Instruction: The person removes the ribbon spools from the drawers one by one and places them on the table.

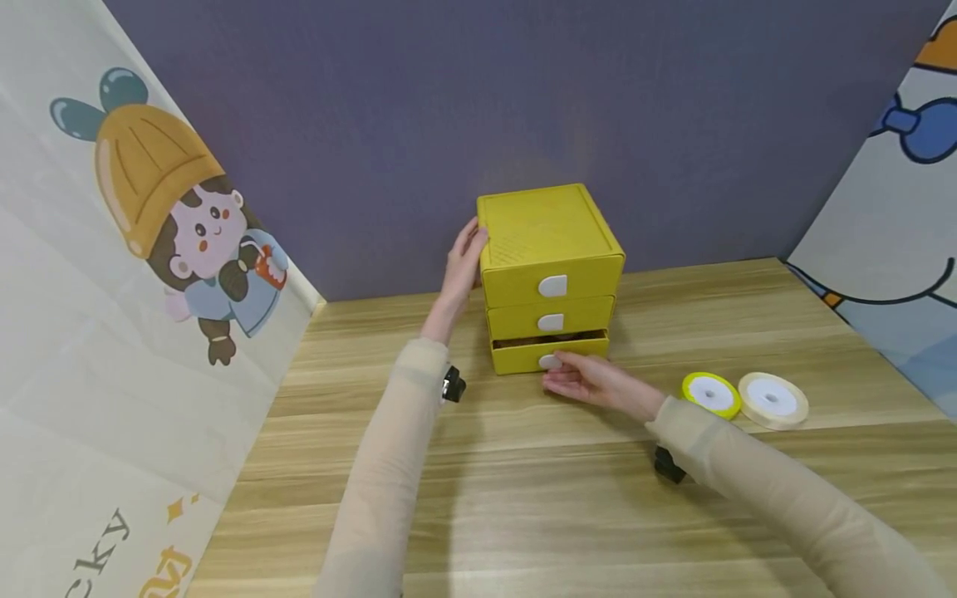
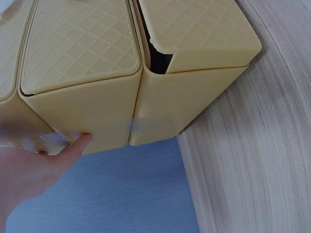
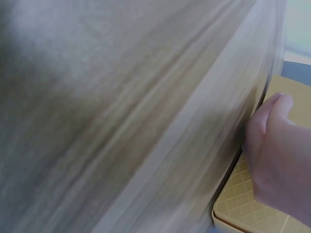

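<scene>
A yellow three-drawer storage box stands on the table with white tab handles on its drawers. Its bottom drawer is pulled out a little, leaving a dark gap along the top. My left hand rests on the box's left side, near the upper edge, and the left wrist view shows its fingertips against the side wall. At the front, my right hand holds the white handle of the bottom drawer, the other fingers lying below it. The drawer's contents are hidden.
Right of the box, two ribbon spools lie flat on the wooden table: a yellow one and a cream one. A dark blue-purple panel rises behind the box. Cartoon-printed white panels flank both sides.
</scene>
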A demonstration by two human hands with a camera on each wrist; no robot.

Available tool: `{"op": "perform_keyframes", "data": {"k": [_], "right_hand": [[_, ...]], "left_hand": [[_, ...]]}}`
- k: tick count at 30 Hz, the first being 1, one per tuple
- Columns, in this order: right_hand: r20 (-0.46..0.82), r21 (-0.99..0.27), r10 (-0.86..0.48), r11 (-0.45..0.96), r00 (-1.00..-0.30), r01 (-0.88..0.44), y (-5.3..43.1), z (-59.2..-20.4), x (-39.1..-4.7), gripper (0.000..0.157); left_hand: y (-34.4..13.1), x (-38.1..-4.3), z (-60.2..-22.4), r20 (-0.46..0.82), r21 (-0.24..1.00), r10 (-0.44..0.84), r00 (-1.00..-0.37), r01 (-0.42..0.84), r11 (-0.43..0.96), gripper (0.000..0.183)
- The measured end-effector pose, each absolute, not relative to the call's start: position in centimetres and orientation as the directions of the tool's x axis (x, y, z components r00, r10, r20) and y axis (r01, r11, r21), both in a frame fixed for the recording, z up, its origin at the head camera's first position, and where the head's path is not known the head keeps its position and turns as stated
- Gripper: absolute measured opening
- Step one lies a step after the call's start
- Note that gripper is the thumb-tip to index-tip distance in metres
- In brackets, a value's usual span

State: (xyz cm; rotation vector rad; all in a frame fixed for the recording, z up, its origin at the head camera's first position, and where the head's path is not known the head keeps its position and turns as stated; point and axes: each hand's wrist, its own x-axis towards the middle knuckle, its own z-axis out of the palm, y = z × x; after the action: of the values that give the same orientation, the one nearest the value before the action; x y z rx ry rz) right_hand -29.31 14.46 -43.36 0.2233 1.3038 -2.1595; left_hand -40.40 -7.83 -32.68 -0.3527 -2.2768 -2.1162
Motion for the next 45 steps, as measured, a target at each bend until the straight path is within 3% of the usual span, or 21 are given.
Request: {"op": "perform_keyframes", "data": {"k": [11, 22, 39, 45], "right_hand": [[-0.437, -0.739, -0.413, -0.341, -0.799, 0.581, 14.5, -43.5, -28.6, 0.022], [-0.430, -0.757, -0.427, -0.308, -0.795, 0.576, 14.8, -43.4, -27.8, 0.027], [-0.437, -0.762, -0.439, -0.284, -0.785, 0.582, 14.9, -43.7, -26.1, 0.024], [-0.443, -0.768, -0.435, -0.267, -0.784, 0.583, 14.8, -43.7, -25.6, 0.030]], "left_hand": [[-7.6, -40.8, -33.2, 0.171, 0.980, 0.129, -0.977, 0.182, 0.076, 0.063], [-7.7, -38.5, -30.7, 0.140, 0.984, 0.165, -0.976, 0.156, 0.090, 0.060], [-7.6, -40.5, -33.2, 0.205, 0.972, 0.105, -0.973, 0.215, 0.096, 0.062], [-7.6, -40.5, -33.2, 0.203, 0.973, 0.115, -0.972, 0.214, 0.089, 0.062]]}}
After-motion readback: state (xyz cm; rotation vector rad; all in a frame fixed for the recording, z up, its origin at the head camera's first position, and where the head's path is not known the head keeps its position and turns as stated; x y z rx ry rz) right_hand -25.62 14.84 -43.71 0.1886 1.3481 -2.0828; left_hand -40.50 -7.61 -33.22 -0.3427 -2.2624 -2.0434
